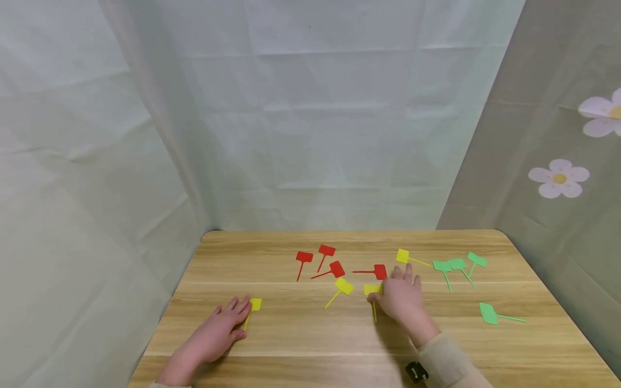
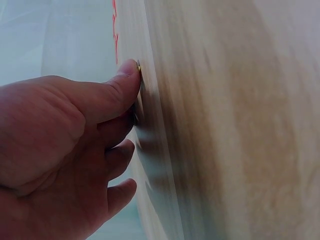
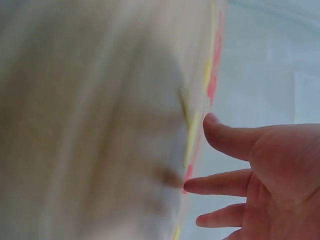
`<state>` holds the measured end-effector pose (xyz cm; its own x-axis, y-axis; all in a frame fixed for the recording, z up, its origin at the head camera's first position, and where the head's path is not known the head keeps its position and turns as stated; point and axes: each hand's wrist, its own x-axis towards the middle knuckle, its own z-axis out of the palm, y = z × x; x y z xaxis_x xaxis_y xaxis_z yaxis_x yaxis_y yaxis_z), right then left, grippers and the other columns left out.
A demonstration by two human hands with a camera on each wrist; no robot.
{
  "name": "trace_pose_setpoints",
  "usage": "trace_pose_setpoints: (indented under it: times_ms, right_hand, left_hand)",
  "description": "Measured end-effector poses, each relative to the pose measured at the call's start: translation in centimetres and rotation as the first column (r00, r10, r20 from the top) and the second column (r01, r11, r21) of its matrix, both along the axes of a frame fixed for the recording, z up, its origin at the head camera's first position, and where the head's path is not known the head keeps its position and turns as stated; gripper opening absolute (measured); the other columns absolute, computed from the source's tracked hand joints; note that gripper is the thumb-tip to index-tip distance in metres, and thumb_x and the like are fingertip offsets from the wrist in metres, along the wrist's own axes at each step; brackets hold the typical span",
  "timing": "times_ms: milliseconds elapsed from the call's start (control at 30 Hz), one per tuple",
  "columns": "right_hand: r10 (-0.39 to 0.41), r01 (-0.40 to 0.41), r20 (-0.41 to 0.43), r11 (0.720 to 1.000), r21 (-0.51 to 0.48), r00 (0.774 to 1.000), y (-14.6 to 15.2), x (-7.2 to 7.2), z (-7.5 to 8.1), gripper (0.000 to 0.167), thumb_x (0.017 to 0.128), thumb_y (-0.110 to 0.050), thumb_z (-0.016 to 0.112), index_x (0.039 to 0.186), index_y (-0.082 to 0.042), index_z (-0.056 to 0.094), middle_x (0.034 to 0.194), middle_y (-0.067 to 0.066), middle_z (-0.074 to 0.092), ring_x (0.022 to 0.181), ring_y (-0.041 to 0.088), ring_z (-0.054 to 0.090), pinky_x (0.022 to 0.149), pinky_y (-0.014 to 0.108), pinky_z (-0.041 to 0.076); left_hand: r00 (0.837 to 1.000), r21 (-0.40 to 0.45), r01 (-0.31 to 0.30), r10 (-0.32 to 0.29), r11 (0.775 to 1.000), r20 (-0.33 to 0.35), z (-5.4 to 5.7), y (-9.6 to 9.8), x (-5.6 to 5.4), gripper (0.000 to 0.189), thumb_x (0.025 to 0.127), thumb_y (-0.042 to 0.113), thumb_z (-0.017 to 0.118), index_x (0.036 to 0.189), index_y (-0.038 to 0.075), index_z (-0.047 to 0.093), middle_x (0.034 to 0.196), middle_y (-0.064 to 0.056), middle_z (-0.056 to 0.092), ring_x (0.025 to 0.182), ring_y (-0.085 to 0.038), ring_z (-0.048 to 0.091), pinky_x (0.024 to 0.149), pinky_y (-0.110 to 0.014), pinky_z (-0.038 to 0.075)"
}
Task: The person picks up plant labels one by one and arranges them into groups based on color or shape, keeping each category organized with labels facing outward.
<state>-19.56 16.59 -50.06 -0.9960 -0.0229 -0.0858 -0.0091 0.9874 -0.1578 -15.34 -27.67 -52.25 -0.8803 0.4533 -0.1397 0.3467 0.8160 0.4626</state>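
Note:
T-shaped plant labels in red, yellow and green lie on a wooden table. My left hand (image 1: 218, 331) rests over a yellow plant label (image 1: 256, 304) at the left, fingertips at its flat head and thumb near the stem. Part of that label is hidden by the fingers. In the left wrist view, a thin yellow edge shows by the thumb tip. My right hand (image 1: 402, 296) is spread beside another yellow plant label (image 1: 371, 290), with the thumb overlapping its head. Thumb and fingers stand apart in the right wrist view. A red plant label (image 1: 380, 271) lies just beyond that hand.
Several red labels (image 1: 304, 257) and a yellow label (image 1: 344, 286) lie mid-table. Another yellow label (image 1: 402, 256) is behind the right hand. Green labels (image 1: 457, 264) lie to the right, one (image 1: 488, 313) nearer the front. Fabric walls (image 1: 315, 134) surround the table's back and sides.

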Motion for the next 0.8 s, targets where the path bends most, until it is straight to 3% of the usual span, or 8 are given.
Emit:
trace_pose_setpoints:
  times_ms: [367, 800]
  right_hand:
    - [0.006, -0.003, -0.063, 0.999, 0.038, 0.998, -1.0, 0.0, -0.5, 0.038, 0.088, -0.039, 0.088, 0.093, -0.003, 0.082, 0.139, 0.030, 0.063, 0.148, 0.063, 0.032, 0.117, 0.077, 0.026]
    - [-0.023, 0.023, -0.075, 1.000, -0.008, 0.997, -0.9, -1.1, -0.4, 0.038, 0.076, -0.037, 0.097, 0.068, -0.012, 0.069, 0.109, 0.021, 0.073, 0.145, 0.063, 0.036, 0.115, 0.080, 0.024]
  left_hand:
    - [1.000, -0.013, -0.008, 0.008, 1.000, 0.005, 0.1, 0.1, -0.1, 0.061, 0.101, 0.015, 0.073, 0.154, -0.007, 0.051, 0.167, -0.024, 0.039, 0.154, -0.052, 0.031, 0.119, -0.076, 0.023]
    - [1.000, -0.014, -0.016, 0.016, 1.000, -0.002, -0.3, 0.0, -0.2, 0.063, 0.099, 0.015, 0.074, 0.154, -0.006, 0.052, 0.167, -0.023, 0.039, 0.154, -0.052, 0.031, 0.119, -0.077, 0.022]
